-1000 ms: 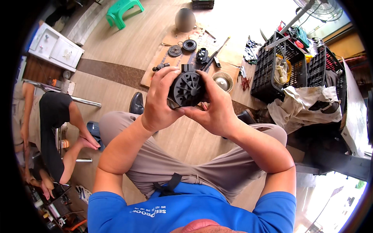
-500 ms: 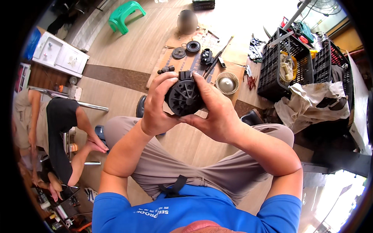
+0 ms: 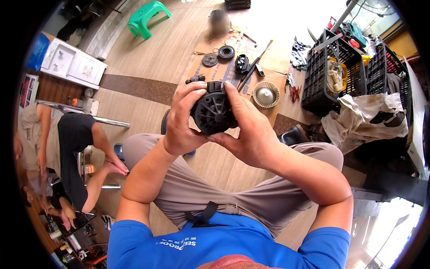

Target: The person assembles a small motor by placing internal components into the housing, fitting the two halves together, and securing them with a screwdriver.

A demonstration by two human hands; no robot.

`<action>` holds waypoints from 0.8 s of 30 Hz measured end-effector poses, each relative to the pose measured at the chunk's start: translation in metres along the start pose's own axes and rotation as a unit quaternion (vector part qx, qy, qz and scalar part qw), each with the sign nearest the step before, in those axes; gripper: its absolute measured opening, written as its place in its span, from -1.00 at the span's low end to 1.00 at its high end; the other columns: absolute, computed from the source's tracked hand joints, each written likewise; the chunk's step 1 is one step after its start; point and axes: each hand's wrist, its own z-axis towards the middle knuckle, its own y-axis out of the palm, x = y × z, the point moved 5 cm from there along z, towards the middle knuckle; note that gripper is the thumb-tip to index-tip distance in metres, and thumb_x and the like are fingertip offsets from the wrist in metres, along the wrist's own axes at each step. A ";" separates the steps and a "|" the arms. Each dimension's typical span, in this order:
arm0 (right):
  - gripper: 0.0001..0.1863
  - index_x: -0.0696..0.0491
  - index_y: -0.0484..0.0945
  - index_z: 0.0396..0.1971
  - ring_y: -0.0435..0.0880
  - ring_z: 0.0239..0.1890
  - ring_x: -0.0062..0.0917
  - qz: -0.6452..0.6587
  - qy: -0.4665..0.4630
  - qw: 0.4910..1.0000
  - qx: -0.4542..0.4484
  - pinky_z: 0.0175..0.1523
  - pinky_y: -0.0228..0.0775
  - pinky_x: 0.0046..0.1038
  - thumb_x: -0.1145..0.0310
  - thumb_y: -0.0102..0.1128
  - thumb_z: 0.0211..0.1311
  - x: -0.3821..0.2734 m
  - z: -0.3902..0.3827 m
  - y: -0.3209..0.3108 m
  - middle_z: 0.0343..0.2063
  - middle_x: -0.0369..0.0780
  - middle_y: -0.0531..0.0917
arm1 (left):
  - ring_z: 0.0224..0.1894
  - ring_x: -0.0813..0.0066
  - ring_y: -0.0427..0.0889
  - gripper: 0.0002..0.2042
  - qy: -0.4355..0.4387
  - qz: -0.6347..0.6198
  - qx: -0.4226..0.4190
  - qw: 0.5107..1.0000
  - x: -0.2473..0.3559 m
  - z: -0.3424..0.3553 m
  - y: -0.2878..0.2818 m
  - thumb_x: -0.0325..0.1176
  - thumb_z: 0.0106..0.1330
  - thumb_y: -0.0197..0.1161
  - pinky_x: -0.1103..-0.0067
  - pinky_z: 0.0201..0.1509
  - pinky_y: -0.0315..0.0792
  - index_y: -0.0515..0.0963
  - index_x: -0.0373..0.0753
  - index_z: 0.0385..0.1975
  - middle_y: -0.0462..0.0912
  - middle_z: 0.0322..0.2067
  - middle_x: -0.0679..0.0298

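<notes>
My left hand (image 3: 182,121) and my right hand (image 3: 250,123) are closed round a black blower motor (image 3: 211,112) between them. Its ribbed round face is turned up, and a square connector (image 3: 215,87) sticks out on its far side. The left fingers wrap its left edge, while the right fingers press along the right edge. Both thumbs come close together at the near edge. The motor's underside is hidden. Beyond it, on a cardboard sheet (image 3: 253,49), lie a pale fan wheel (image 3: 266,95), a black ring (image 3: 226,52), a dark disc (image 3: 209,59) and a small black part (image 3: 242,64).
A screwdriver (image 3: 263,55) lies on the cardboard. Black crates (image 3: 333,76) stand at the right, with a stained cloth (image 3: 367,119) hanging beside them. A green stool (image 3: 145,20) is at the far left. At the left edge sits another person (image 3: 71,148).
The surroundings have shifted slightly to the right in the picture. Both hands keep the motor in nearly the same place and grip.
</notes>
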 end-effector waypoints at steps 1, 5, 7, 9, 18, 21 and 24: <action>0.09 0.25 0.01 0.41 0.53 0.15 -0.05 -0.015 0.000 0.999 0.030 0.21 0.43 -0.24 0.36 0.57 -0.06 -0.001 -0.001 0.001 0.10 0.13 0.46 | 0.13 -0.03 0.54 -0.16 0.010 0.036 0.000 0.999 0.003 0.001 0.001 -0.18 -0.11 0.66 0.26 0.20 0.48 0.33 -0.32 0.17 0.45 0.13 -0.10; 0.09 0.25 0.05 0.36 0.58 0.19 -0.21 0.035 0.047 0.997 0.055 0.19 0.51 -0.30 0.35 0.63 -0.11 0.004 -0.002 0.005 0.08 0.09 0.50 | 0.14 -0.12 0.49 -0.23 0.053 0.096 0.006 0.994 0.012 0.006 0.001 -0.25 -0.08 0.60 0.17 0.22 0.43 0.35 -0.31 0.16 0.44 0.12 -0.09; 0.06 0.25 0.05 0.34 0.63 0.11 -0.26 0.019 0.050 0.997 0.050 0.13 0.56 -0.33 0.34 0.63 -0.08 0.005 -0.003 0.006 0.02 0.07 0.54 | 0.13 -0.16 0.49 -0.32 0.064 0.101 0.016 0.993 0.017 0.010 -0.001 -0.29 0.03 0.52 0.12 0.21 0.42 0.36 -0.30 0.16 0.44 0.11 -0.09; 0.04 0.24 0.07 0.32 0.65 0.07 -0.29 0.036 0.027 0.995 0.085 0.14 0.55 -0.33 0.35 0.63 -0.09 0.005 -0.003 0.005 0.01 0.05 0.55 | 0.12 -0.18 0.49 -0.40 0.101 0.130 -0.002 0.986 0.021 0.010 -0.001 -0.35 0.10 0.45 0.09 0.20 0.43 0.37 -0.29 0.15 0.44 0.10 -0.08; -0.04 0.22 0.08 0.29 0.58 0.09 -0.42 0.254 0.054 0.964 0.054 0.22 0.48 -0.35 0.49 0.54 -0.08 0.022 -0.004 0.010 0.03 -0.05 0.48 | 0.11 -0.09 0.55 -0.38 0.129 0.117 0.045 0.984 0.022 0.002 0.000 -0.36 0.05 0.49 0.12 0.17 0.47 0.36 -0.23 0.13 0.44 0.14 -0.05; 0.01 0.22 0.03 0.32 0.54 0.12 -0.42 0.295 0.048 0.953 0.053 0.24 0.44 -0.37 0.50 0.55 -0.10 0.018 -0.005 0.007 0.07 -0.05 0.44 | 0.12 -0.09 0.53 -0.40 0.116 0.111 0.070 0.985 0.025 0.006 -0.003 -0.35 0.07 0.49 0.12 0.18 0.45 0.37 -0.23 0.13 0.44 0.14 -0.06; 0.04 0.20 0.00 0.34 0.50 0.14 -0.43 0.267 0.045 0.962 0.027 0.26 0.39 -0.37 0.51 0.55 -0.10 0.018 -0.006 0.004 0.08 -0.08 0.41 | 0.14 -0.09 0.51 -0.39 0.097 0.112 0.050 0.988 0.028 0.014 -0.007 -0.35 0.06 0.49 0.12 0.20 0.43 0.38 -0.20 0.14 0.44 0.13 -0.05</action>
